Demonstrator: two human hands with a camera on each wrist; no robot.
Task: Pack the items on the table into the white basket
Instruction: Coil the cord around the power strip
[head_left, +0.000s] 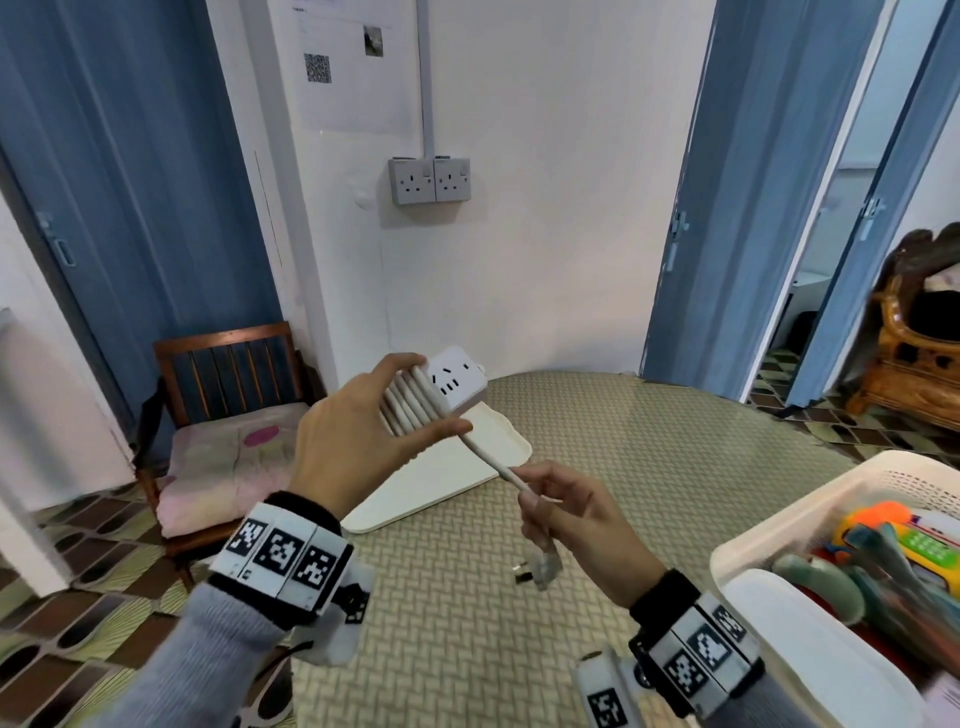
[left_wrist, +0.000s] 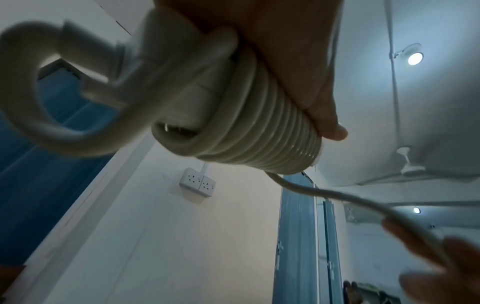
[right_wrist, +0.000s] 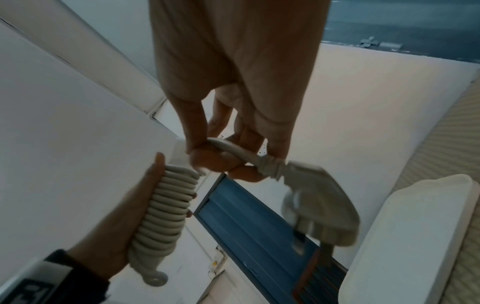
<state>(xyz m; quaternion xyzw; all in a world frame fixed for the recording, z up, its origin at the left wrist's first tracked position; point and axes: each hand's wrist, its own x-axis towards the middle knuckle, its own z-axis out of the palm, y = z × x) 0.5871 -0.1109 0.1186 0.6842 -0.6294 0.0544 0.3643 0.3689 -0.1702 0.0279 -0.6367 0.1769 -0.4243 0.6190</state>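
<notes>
Fingers and thumb of the left hand curl around a white power strip, clamping the turns of its cable wound about the body. This is the head view: the strip is held up in the air over the far part of the surface, which has a woven beige covering. From the windings a short free length of cable runs down and to the right into the right hand, whose thumb and forefinger pinch it near its end. The plug dangles below that hand, blurred. A flat white tray lies on the surface beneath the strip. At the right edge stands the white basket, already holding colourful items — one orange, one green, some grey-green. Behind are a white wall with a double socket, blue doors and a wooden chair.

The left wrist view looks up from below: the tight coils ring the strip under the left thumb, a loose loop of cable hangs at the left, and the free cable slants toward the blurred fingertips of the right hand at the lower right.

The right wrist view shows the right fingers closed on the cable just above the plug, with the left hand gripping the coiled strip at the lower left, and the tray's edge at the right.
</notes>
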